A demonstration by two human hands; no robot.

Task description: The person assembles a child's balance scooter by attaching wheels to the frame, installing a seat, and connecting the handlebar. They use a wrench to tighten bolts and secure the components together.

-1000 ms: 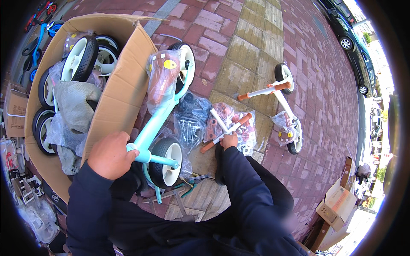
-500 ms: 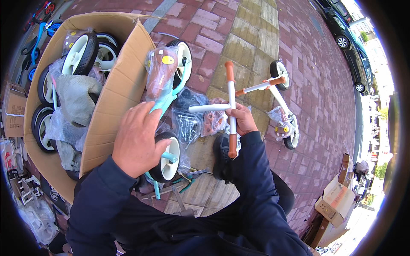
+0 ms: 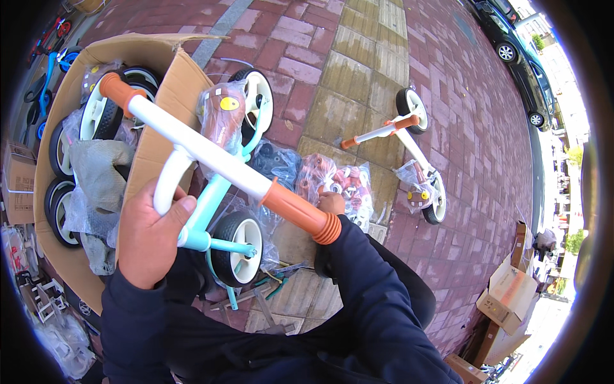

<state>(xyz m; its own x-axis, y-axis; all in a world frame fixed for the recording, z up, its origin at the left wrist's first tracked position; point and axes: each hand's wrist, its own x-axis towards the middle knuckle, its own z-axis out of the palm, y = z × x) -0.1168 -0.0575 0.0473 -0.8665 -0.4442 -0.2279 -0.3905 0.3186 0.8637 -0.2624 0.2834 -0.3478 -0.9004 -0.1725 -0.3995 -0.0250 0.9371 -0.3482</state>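
Works beside a corrugated box [image 3: 144, 160] at left, a smooth turquoise frame [image 3: 210, 201] left of centre and a printed carton [image 3: 510, 296] lower right, gripping an orange-ended white handlebar [image 3: 204, 150], left of centre, in a closed left hand [image 3: 144, 240] and putting a half-curled right hand [image 3: 332, 203], of unclear hold, to a crinkled bag [image 3: 355, 185] at centre.

white handlebar [image 3: 203, 152], orange grips [image 3: 297, 208], slanting over turquoise bike frame [image 3: 208, 205]

A smooth, glossy handlebar [image 3: 204, 148] with ribbed, matt grips [image 3: 297, 210] contrasts with a satiny turquoise frame [image 3: 212, 198], crinkled clear plastic bags [image 3: 357, 187], treaded matt tyres [image 3: 221, 251], a dull cardboard box [image 3: 181, 83] and rough brick paving [image 3: 460, 153].
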